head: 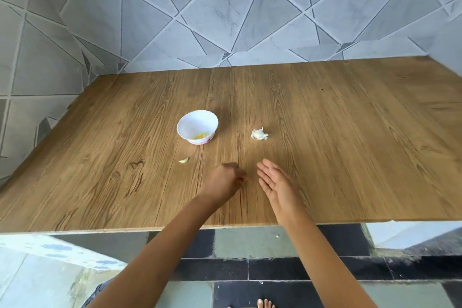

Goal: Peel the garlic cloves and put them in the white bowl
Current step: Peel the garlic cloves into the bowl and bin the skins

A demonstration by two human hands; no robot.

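Wooden desk (350, 132) holds the white bowl (190, 124), peeled garlic (200, 135) already inside, just beyond both hands for an easy drop. A loose clove (184, 160) waits nearer, left. Right hand (277, 185) lies released; left hand (223, 180) curls, blurred, grasp unclear.

One wide-angle view is taken from head height, directed forward and down over the counter (337, 137), which is seen from close. The white bowl (190, 124) is framed near the middle; the tiled wall (225, 12) is faced beyond, and the floor (250, 242) is caught below.
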